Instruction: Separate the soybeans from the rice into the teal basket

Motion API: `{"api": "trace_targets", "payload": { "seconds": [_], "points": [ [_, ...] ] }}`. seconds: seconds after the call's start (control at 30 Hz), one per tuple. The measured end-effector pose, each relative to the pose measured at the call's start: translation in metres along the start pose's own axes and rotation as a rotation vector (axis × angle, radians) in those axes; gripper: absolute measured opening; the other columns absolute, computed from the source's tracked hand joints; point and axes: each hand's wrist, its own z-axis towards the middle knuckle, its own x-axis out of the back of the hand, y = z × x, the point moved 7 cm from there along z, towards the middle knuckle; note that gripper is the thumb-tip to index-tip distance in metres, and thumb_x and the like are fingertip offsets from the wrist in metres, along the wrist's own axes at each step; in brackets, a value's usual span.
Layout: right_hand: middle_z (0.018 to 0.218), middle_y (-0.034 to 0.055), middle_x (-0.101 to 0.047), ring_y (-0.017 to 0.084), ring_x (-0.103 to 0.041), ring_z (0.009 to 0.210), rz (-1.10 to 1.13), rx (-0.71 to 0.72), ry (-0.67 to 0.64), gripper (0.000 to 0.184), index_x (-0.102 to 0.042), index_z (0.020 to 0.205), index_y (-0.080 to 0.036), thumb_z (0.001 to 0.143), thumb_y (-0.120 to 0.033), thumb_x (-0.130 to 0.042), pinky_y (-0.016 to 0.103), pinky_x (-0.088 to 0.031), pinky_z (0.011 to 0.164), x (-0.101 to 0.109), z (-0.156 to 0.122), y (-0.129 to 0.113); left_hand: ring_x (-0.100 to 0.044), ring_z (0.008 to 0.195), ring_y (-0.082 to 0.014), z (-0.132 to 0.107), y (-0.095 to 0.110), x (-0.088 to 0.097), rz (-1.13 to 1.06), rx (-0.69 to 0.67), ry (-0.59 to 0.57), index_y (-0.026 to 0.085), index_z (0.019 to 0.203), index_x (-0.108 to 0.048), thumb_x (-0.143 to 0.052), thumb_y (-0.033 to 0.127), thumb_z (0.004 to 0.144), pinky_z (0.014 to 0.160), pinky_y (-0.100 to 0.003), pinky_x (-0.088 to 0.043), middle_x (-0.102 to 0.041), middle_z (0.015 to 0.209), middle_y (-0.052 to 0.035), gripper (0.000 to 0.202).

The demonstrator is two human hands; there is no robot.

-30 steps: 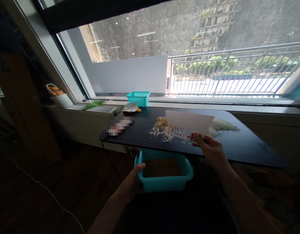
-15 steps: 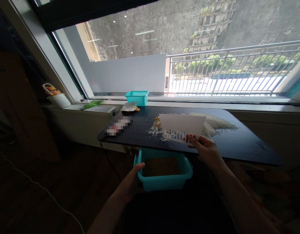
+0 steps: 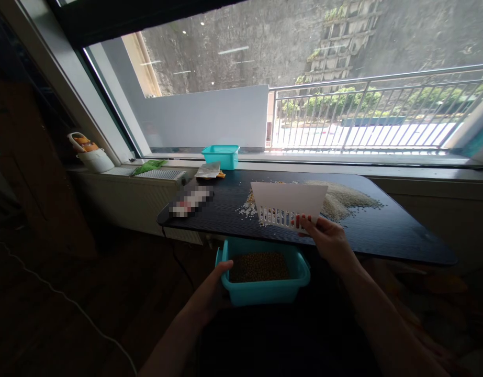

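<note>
My left hand [image 3: 215,288] grips the left rim of a turquoise plastic bin [image 3: 265,294], thumb over the edge. Inside the bin lies a layer of small brown pellets or beans [image 3: 260,266], too dark to name surely. My right hand [image 3: 328,238] pinches the lower right corner of a flat white plastic scraper [image 3: 288,201] with a row of slots along its near edge. The scraper is held tilted over the near side of the table. Behind it, partly hidden, are a pile of pale rice-like grains [image 3: 345,201] and some scattered yellow and white grains [image 3: 248,205].
The dark table [image 3: 398,230] stands against the window. A second turquoise bin [image 3: 221,157] sits at its back, beside a crumpled packet [image 3: 208,170]. A blurred-out flat object [image 3: 191,201] lies at the left end. Left are a radiator [image 3: 135,196] and a white pot [image 3: 94,158].
My right hand has shifted slightly left with the white scraper. The left hand and the bin stay in nearly the same place.
</note>
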Motion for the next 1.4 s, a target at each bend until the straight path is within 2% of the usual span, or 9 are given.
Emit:
{"api": "trace_targets", "payload": {
  "seconds": [0.47, 0.63, 0.8, 0.87, 0.93, 1.07, 1.17, 1.23, 1.4],
  "points": [
    [0.078, 0.0056, -0.076, 0.025, -0.07, 0.079, -0.012, 0.01, -0.053, 0.05, -0.075, 0.071, -0.021, 0.061, -0.07, -0.074, 0.037, -0.059, 0.069, -0.01, -0.002, 0.0, -0.061, 0.115, -0.0315, -0.001, 0.0, 0.002, -0.002, 0.006, 0.014, 0.02, 0.149, -0.036, -0.055, 0.05, 0.085, 0.084, -0.041, -0.053, -0.063, 0.129, -0.0144, 0.073],
    [0.079, 0.0058, -0.076, 0.025, -0.07, 0.079, 0.016, -0.022, -0.107, 0.05, -0.076, 0.072, -0.021, 0.059, -0.07, -0.075, 0.037, -0.059, 0.072, -0.027, -0.007, 0.007, -0.063, 0.113, -0.0316, 0.001, -0.001, 0.003, 0.0, 0.009, 0.007, 0.019, 0.149, -0.036, -0.054, 0.05, 0.086, 0.084, -0.042, -0.054, -0.065, 0.127, -0.0144, 0.073],
    [0.079, 0.0064, -0.077, 0.026, -0.071, 0.08, 0.026, -0.051, -0.228, 0.048, -0.078, 0.074, -0.02, 0.062, -0.066, -0.075, 0.038, -0.06, 0.073, -0.041, -0.018, 0.004, -0.063, 0.113, -0.0318, 0.001, -0.002, 0.008, 0.004, 0.0, 0.012, 0.017, 0.146, -0.039, -0.055, 0.05, 0.086, 0.084, -0.041, -0.054, -0.065, 0.127, -0.0148, 0.071],
    [0.079, 0.0064, -0.077, 0.026, -0.072, 0.079, 0.015, -0.052, -0.236, 0.047, -0.079, 0.075, -0.021, 0.062, -0.066, -0.076, 0.038, -0.06, 0.072, -0.036, -0.021, 0.0, -0.064, 0.112, -0.0317, -0.002, 0.0, 0.009, -0.004, -0.012, 0.022, 0.018, 0.146, -0.039, -0.055, 0.05, 0.086, 0.085, -0.042, -0.054, -0.066, 0.126, -0.0152, 0.07],
    [0.08, 0.0062, -0.077, 0.027, -0.072, 0.08, 0.005, -0.034, -0.181, 0.047, -0.079, 0.075, -0.022, 0.061, -0.067, -0.076, 0.039, -0.061, 0.071, -0.02, -0.019, -0.004, -0.064, 0.111, -0.0319, -0.004, 0.001, 0.009, -0.007, -0.022, 0.041, 0.017, 0.146, -0.039, -0.056, 0.05, 0.086, 0.085, -0.042, -0.054, -0.066, 0.125, -0.0156, 0.07],
    [0.078, 0.0049, -0.077, 0.026, -0.072, 0.079, 0.016, 0.019, 0.085, 0.048, -0.077, 0.073, -0.022, 0.055, -0.066, -0.08, 0.04, -0.062, 0.072, 0.026, -0.005, -0.005, -0.063, 0.114, -0.0327, -0.004, 0.0, 0.005, 0.007, -0.023, 0.04, 0.018, 0.146, -0.038, -0.056, 0.052, 0.085, 0.086, -0.043, -0.053, -0.066, 0.126, -0.0152, 0.072],
    [0.074, 0.0039, -0.076, 0.023, -0.072, 0.073, 0.008, 0.038, 0.205, 0.051, -0.076, 0.071, -0.021, 0.052, -0.068, -0.08, 0.039, -0.063, 0.069, 0.045, 0.005, 0.0, -0.06, 0.118, -0.033, 0.001, -0.004, 0.001, 0.007, 0.0, 0.001, 0.02, 0.147, -0.036, -0.057, 0.054, 0.084, 0.088, -0.044, -0.052, -0.065, 0.127, -0.0141, 0.075],
    [0.074, 0.0042, -0.076, 0.023, -0.072, 0.073, 0.009, 0.041, 0.195, 0.051, -0.076, 0.072, -0.021, 0.053, -0.069, -0.079, 0.038, -0.063, 0.067, 0.044, 0.009, 0.003, -0.058, 0.12, -0.0333, 0.004, -0.008, -0.001, 0.005, 0.016, -0.015, 0.02, 0.147, -0.036, -0.057, 0.055, 0.083, 0.09, -0.044, -0.051, -0.064, 0.129, -0.0142, 0.076],
    [0.076, 0.0056, -0.077, 0.025, -0.072, 0.077, 0.011, 0.021, 0.087, 0.055, -0.077, 0.076, -0.019, 0.058, -0.071, -0.075, 0.038, -0.063, 0.068, 0.017, 0.005, 0.014, -0.058, 0.121, -0.0337, 0.007, -0.01, -0.004, -0.004, 0.03, -0.032, 0.021, 0.148, -0.035, -0.058, 0.054, 0.083, 0.09, -0.045, -0.051, -0.061, 0.133, -0.014, 0.077]
  ]
}}
